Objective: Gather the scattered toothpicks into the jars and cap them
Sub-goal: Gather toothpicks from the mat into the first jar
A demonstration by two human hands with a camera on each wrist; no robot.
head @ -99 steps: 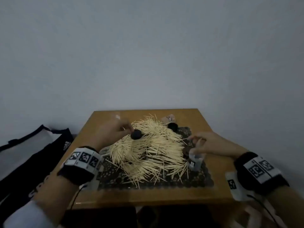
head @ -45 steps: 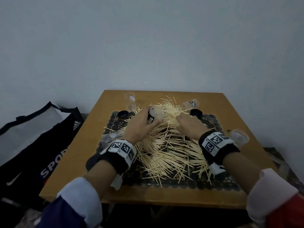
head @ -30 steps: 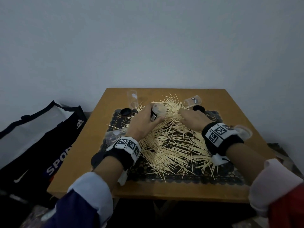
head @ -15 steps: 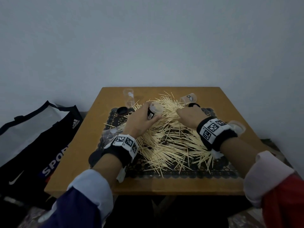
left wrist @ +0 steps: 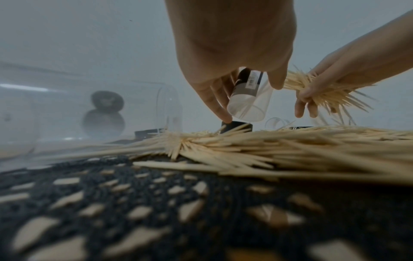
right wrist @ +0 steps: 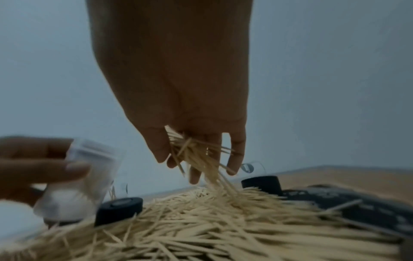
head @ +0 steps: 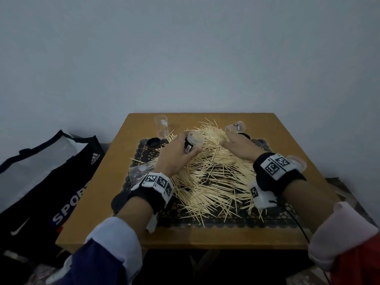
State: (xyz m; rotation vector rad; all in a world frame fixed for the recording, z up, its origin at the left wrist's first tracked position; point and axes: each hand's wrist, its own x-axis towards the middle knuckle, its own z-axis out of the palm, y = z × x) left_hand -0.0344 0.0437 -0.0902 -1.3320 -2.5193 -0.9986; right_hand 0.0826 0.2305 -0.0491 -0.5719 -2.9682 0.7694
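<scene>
Bare grey wall backs a small square wooden table [head: 205, 233] spread with a black lace mat [head: 236, 220]. Curled left fingers [left wrist: 220, 106] of the left hand [head: 174, 157] wrap a clear cylindrical plastic jar [head: 194, 140], tilted toward 2 o'clock; whether it holds anything yet I cannot tell. The right hand [head: 239, 148], at 1 o'clock, closes its fingers [right wrist: 161, 150] narrowly on a bundle of pale wooden toothpicks [right wrist: 196, 155]. Most toothpicks lie heaped on the mat's centre [head: 213, 173]. Round black caps [head: 153, 142] sit loose at 11, another clear jar [head: 162, 126] stands uncapped beyond. By my judgement the task has barely begun.
</scene>
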